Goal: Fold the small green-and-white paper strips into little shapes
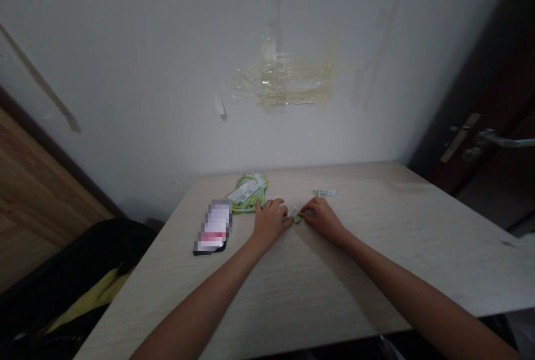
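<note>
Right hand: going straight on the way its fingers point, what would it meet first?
The right hand would first meet the small green-and-white printed piece just ahead; beyond that, probably the left hand, though depth is unclear.

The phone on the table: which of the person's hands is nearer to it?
Left. The left hand is to the right of the phone, apart from it; the right hand is farther right, beyond the small green piece.

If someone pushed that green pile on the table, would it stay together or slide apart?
The green pile would probably slide apart: its edges jut out unevenly, with no band visible. Those edges look thin, so it may be light and bendy. Lying flat and low, it seems unlikely to roll or tip.
</note>
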A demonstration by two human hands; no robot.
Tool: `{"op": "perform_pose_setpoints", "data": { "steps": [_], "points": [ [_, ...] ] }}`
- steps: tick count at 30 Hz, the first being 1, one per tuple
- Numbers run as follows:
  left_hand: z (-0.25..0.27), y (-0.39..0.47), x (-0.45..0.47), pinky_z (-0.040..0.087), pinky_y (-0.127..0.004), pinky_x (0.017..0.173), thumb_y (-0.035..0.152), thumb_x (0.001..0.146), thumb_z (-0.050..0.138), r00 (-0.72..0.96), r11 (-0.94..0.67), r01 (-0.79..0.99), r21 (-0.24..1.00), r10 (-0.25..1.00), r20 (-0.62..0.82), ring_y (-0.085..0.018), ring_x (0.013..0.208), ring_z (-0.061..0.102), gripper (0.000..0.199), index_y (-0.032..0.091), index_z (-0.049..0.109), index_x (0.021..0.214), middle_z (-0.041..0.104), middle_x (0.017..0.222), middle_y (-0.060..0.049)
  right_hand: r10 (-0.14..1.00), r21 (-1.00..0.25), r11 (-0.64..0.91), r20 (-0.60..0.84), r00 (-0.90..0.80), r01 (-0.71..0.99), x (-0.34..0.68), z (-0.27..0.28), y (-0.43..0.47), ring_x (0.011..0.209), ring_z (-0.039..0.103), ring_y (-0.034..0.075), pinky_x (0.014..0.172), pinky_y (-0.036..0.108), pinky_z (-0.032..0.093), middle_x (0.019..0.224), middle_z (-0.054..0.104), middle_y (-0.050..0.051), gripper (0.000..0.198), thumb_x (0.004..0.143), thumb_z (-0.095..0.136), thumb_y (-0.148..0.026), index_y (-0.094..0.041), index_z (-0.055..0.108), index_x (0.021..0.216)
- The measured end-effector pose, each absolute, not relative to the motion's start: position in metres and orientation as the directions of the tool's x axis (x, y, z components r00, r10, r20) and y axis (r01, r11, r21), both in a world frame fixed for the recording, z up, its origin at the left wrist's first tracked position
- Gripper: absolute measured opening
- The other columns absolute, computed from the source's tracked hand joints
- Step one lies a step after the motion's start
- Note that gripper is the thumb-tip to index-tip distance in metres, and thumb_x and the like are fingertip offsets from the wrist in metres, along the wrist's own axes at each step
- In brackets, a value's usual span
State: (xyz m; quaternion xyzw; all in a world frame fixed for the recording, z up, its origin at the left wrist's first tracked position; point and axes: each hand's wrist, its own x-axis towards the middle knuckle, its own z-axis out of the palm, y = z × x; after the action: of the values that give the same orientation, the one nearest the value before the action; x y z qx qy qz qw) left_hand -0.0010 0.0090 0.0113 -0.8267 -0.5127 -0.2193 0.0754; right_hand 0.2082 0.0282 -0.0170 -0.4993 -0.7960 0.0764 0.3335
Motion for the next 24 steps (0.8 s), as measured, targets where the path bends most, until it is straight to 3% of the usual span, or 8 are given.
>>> {"op": "perform_pose_setpoints", "data": {
  "steps": [14,24],
  "points": [
    [0.0048,0.0042,0.0058,0.025,-0.065,0.11,0.054,0.085,0.062,0.355,-0.441,0.893,0.093,0.816,0.455,-0.03,0.11,0.06,0.035,0.022,0.068,0.098,0.067,0.121,-0.009,0.854,-0.461,0.483,0.437,-0.283,0.744,0.2076,-0.0162,0.0265,0.098,0.058,0.024,0.093,0.039,0.046,0.097,0.065,0.01,0.017,0.078,0.07,-0.025,-0.017,0.073,0.094],
    [0.0014,0.007,0.0046,0.022,-0.062,0.112,0.06,0.085,0.059,0.32,-0.422,0.889,0.178,0.851,0.417,-0.029,0.117,0.057,0.04,0.023,0.066,0.097,0.065,0.126,-0.008,0.852,-0.452,0.487,0.431,-0.295,0.747,0.2079,-0.0177,0.0246,0.1,0.056,0.025,0.093,0.039,0.045,0.1,0.063,0.01,0.021,0.077,0.072,-0.025,-0.018,0.071,0.096]
  ]
}}
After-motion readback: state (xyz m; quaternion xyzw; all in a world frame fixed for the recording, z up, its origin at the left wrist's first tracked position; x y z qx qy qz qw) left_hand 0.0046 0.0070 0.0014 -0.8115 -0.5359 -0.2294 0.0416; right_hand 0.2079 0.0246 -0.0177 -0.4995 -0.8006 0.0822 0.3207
